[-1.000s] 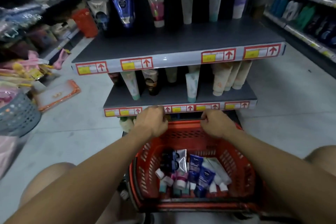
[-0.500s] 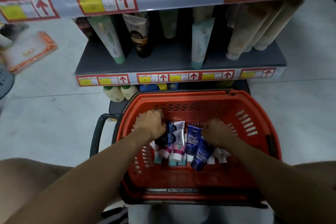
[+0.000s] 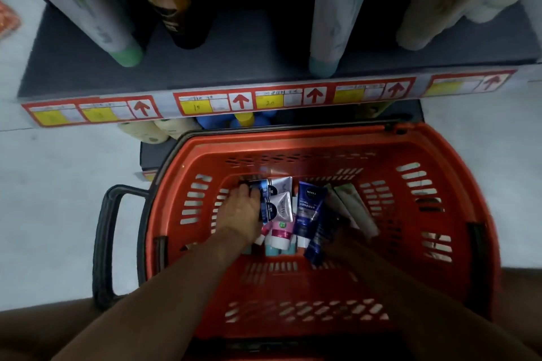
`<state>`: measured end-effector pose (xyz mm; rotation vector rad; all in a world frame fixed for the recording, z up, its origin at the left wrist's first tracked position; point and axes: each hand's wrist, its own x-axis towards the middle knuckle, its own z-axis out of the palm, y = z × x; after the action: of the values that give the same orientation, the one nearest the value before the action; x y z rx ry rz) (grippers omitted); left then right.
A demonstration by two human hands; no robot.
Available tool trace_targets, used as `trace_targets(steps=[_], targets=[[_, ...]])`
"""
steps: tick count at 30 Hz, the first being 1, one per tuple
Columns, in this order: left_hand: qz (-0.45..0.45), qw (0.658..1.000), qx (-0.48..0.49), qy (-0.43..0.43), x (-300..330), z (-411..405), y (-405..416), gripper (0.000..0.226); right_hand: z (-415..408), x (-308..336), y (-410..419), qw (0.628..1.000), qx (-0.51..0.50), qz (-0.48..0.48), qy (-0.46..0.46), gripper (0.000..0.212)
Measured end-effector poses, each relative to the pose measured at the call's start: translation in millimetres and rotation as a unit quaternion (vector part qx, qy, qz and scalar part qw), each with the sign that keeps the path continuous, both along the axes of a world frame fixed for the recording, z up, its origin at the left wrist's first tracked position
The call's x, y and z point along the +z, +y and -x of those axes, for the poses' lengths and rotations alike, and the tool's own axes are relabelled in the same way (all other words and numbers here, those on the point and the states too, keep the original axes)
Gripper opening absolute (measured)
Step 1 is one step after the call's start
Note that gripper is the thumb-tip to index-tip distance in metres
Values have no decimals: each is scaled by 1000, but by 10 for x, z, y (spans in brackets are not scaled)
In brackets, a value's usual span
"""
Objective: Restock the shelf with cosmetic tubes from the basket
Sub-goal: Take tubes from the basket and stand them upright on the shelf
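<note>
An orange basket [image 3: 410, 155] is seen from above, set on the floor just below the front edge of a grey shelf [image 3: 234, 67]. A pile of cosmetic tubes [image 3: 283, 208] is gathered on the basket floor, toward its far wall and nearer the left side than the right.

The left hand [image 3: 240, 214] is laid on the left end of the pile, its fingers curled over a dark blue-and-white tube [image 3: 268, 199]; whether that tube is lifted cannot be told. The right hand [image 3: 341, 236] is held at the right end of the pile and lies in shadow. A dark blue tube [image 3: 318, 236] is gripped by it, tilted with its lower end pointing to the near wall of the basket; the exact lie of those fingers cannot be told. Between the two hands a blue tube marked Nivea [image 3: 309, 208] and a white-and-pink tube [image 3: 281, 223] are seen lying flat, caps toward the near wall. Pale tubes [image 3: 355, 205] are lying at the right edge of the pile.

On the shelf, tall tubes are stood cap-down, among them one with a green cap [image 3: 126, 53] near the left corner and one with a teal cap [image 3: 324, 64] at the front edge. Red-framed price labels [image 3: 243, 101] are fixed along that edge. A black basket handle [image 3: 102, 243] is folded out over the left rim.
</note>
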<state>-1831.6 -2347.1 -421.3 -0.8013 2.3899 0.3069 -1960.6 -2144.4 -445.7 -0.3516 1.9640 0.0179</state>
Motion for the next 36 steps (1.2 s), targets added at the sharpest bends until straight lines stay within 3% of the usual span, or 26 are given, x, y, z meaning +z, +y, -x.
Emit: trace_targets(steps=[3,6,14,20,23,25,29,32,34,36], targets=[[58,997,-44,10,-145,-53,47,73,-19,-26,-1,1000,8,-26,-15,79],[79,994,-71,-9,-226,-77,106,81,-21,-65,-29,1000,-22,-20,-1,85],[66,995,-67,-32,-139,3,195,68,-161,-233,-121,992,-125,-29,19,58],[19,998,-3,-67,-80,-5,263,78,-101,-184,-80,986,-166,-26,-6,34],[-19,996,36,-80,21,-18,298,87,-27,-123,38,979,-203,12,-22,47],[-41,994,79,-68,114,-21,323,85,48,1,108,979,-200,22,-21,39],[-55,983,171,-40,348,-13,363,76,136,260,155,973,-225,46,32,65],[-85,969,230,-17,563,-11,392,76,178,141,203,980,-178,76,42,97],[-93,963,254,1,679,-35,411,80,202,-80,273,978,-175,98,53,103],[-88,958,270,32,775,-82,432,81,140,112,235,977,-156,121,80,104]])
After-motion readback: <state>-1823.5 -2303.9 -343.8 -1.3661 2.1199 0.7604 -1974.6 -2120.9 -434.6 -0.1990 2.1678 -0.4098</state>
